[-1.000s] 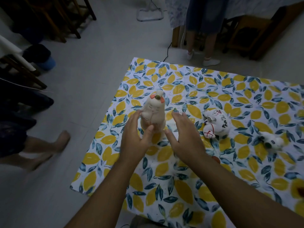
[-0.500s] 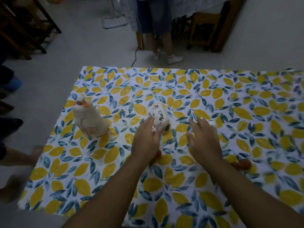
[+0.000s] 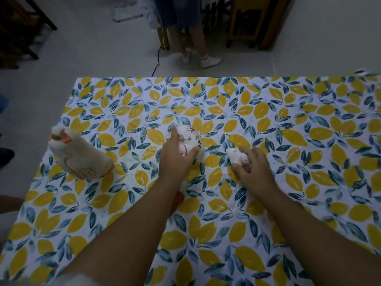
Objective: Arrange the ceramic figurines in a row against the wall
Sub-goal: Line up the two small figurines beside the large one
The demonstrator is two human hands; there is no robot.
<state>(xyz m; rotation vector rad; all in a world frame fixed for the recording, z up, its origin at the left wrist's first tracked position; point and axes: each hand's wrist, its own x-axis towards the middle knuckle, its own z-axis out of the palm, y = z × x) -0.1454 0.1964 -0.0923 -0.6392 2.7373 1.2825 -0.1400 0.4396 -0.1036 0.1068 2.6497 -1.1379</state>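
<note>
Three ceramic figurines sit on a leaf-patterned cloth [image 3: 226, 96]. A tall cream rabbit figurine [image 3: 78, 155] with orange ears stands at the left, apart from both hands. My left hand [image 3: 177, 155] is wrapped around a round white cat figurine [image 3: 190, 137] with red and black markings at the middle. My right hand [image 3: 254, 168] grips a small white animal figurine [image 3: 237, 155] just right of it. Both held figurines seem to rest on the cloth.
The cloth lies on a pale floor [image 3: 92, 58]. A standing person's legs in socks [image 3: 202, 56] are beyond its far edge, beside wooden furniture [image 3: 253, 21]. A white wall [image 3: 340, 34] rises at the far right. Dark chairs [image 3: 18, 27] stand far left.
My left hand has closed around the round cat figurine and my right hand has taken hold of the small white figurine. The view has shifted right, leaving the rabbit at the left.
</note>
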